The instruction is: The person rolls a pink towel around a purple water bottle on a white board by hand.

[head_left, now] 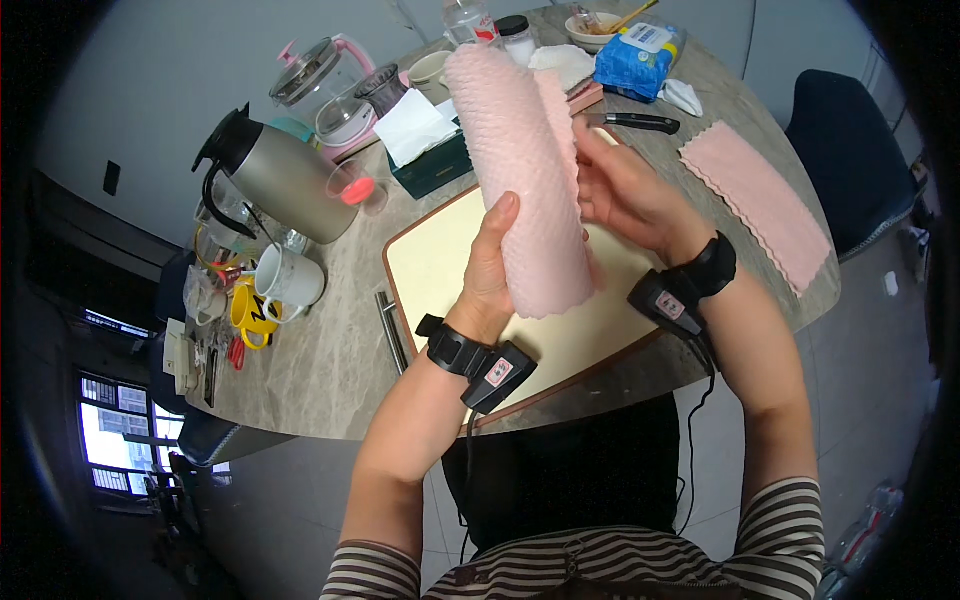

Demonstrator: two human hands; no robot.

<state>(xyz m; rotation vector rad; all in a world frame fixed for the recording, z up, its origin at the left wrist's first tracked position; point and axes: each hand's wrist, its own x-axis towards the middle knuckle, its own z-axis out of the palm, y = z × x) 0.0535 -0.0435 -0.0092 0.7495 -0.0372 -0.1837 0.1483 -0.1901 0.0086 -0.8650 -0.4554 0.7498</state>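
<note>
A thick roll of pink textured cloth with scalloped edges stands tilted above a cream board with a brown rim. My left hand is closed round its lower part, thumb across the front. Along the roll's right side hangs a loose edge. Beside that edge my right hand is open, thumb raised and fingers loosely bent; whether its fingertips touch the cloth is hard to see. A separate pink cloth lies flat at the table's right.
Behind my right hand lies a black-handled knife, near a blue wipes pack. A tissue box, thermal jug, glass kettle, white mug and yellow mug stand left. A metal rod borders the board.
</note>
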